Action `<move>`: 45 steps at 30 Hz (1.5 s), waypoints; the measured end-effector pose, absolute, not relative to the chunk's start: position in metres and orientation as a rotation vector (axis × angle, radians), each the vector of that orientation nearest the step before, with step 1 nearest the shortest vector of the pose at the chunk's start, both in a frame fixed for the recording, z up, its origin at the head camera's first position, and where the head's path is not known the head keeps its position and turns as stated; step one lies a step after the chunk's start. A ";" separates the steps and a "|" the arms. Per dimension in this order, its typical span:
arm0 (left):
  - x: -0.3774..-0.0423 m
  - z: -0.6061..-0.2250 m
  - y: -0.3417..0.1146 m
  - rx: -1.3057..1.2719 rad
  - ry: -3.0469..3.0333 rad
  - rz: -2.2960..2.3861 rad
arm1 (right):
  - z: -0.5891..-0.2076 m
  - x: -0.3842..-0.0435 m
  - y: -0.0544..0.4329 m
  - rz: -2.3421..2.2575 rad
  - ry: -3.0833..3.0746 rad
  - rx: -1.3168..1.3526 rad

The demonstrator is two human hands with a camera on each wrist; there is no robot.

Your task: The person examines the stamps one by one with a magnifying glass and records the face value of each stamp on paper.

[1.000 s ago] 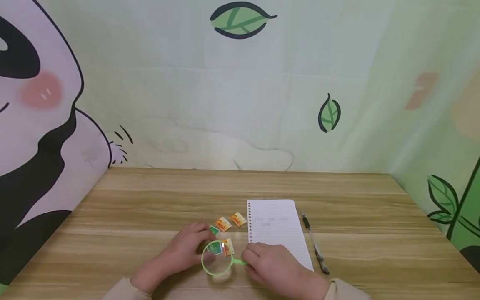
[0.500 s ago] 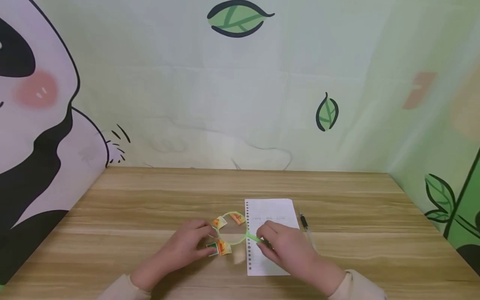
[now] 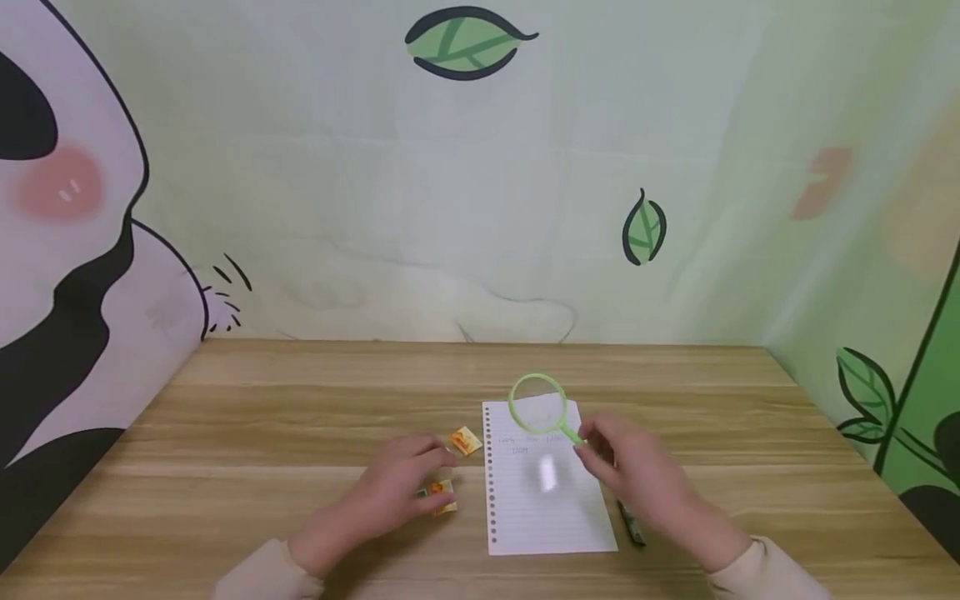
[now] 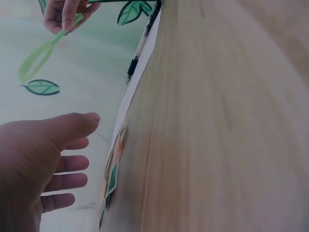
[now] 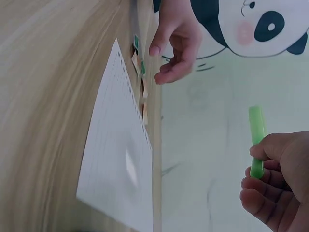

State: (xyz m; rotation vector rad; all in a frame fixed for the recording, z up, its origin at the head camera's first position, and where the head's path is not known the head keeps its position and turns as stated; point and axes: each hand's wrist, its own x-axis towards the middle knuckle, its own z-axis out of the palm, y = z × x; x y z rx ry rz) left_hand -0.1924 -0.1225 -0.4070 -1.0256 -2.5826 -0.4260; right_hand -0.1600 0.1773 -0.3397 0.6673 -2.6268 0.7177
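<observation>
My right hand (image 3: 637,467) pinches the handle of a light green magnifying glass (image 3: 572,434) between thumb and fingers. Its round lens is raised above the upper part of a lined sheet (image 3: 551,517), and a bright spot of light falls on the paper. The left hand (image 3: 397,487) hovers over several small stamp-like paper pieces, its fingers loosely bent and holding nothing. One orange piece (image 3: 466,441) lies beyond its fingertips, another orange piece (image 3: 447,490) by its thumb. A green piece (image 4: 113,178) shows in the left wrist view, mostly hidden by the hand from above.
A black-capped pen (image 3: 632,527) lies along the sheet's right side, partly under the right hand. Faint handwriting runs across the sheet's upper part. Behind the wooden table (image 3: 322,392) hangs a cloth backdrop (image 3: 360,192) with a panda and leaves.
The right hand has carried the magnifying glass from the small paper pieces up and right over the sheet. The left hand has shifted slightly right, covering more of the pieces.
</observation>
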 end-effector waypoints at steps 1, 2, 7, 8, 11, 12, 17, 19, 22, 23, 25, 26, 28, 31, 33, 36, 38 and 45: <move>-0.193 -0.408 -0.121 -1.022 -2.586 -0.422 | -0.341 -0.161 0.181 0.738 -2.645 0.640; -0.193 -0.408 -0.119 -1.016 -2.593 -0.422 | -0.342 -0.161 0.185 0.764 -2.658 0.618; -0.193 -0.408 -0.108 -0.997 -2.613 -0.427 | -0.350 -0.162 0.204 0.852 -2.714 0.487; -0.193 -0.408 -0.106 -0.995 -2.616 -0.425 | -0.351 -0.162 0.208 0.860 -2.727 0.453; -0.194 -0.409 -0.098 -1.003 -2.619 -0.429 | -0.356 -0.160 0.221 0.915 -2.770 0.360; -0.194 -0.410 -0.096 -1.006 -2.620 -0.431 | -0.358 -0.160 0.225 0.941 -2.783 0.332; -0.195 -0.415 -0.088 -1.013 -2.612 -0.448 | -0.367 -0.159 0.241 1.028 -2.821 0.239; -0.194 -0.416 -0.086 -1.006 -2.619 -0.448 | -0.371 -0.159 0.246 1.025 -2.830 0.226; -0.194 -0.418 -0.082 -0.994 -2.645 -0.448 | -0.375 -0.160 0.252 0.985 -2.852 0.204; -0.194 -0.419 -0.081 -0.991 -2.658 -0.446 | -0.377 -0.160 0.253 0.973 -2.858 0.197; -0.194 -0.420 -0.080 -0.990 -2.676 -0.449 | -0.380 -0.161 0.256 0.945 -2.872 0.180; -0.194 -0.420 -0.080 -0.990 -2.685 -0.452 | -0.382 -0.161 0.257 0.935 -2.879 0.169; -0.194 -0.421 -0.079 -0.986 -2.702 -0.457 | -0.385 -0.162 0.259 0.932 -2.892 0.146; -0.194 -0.422 -0.079 -0.979 -2.713 -0.482 | -0.389 -0.164 0.261 0.944 -2.909 0.116; -0.194 -0.422 -0.078 -0.975 -2.719 -0.501 | -0.391 -0.165 0.262 0.950 -2.922 0.092; -0.195 -0.422 -0.078 -0.974 -2.728 -0.521 | -0.393 -0.166 0.264 0.943 -2.936 0.074; -0.195 -0.422 -0.078 -0.974 -2.733 -0.524 | -0.395 -0.167 0.266 0.941 -2.945 0.062; -0.195 -0.422 -0.077 -0.985 -2.740 -0.534 | -0.400 -0.170 0.268 0.929 -2.962 0.040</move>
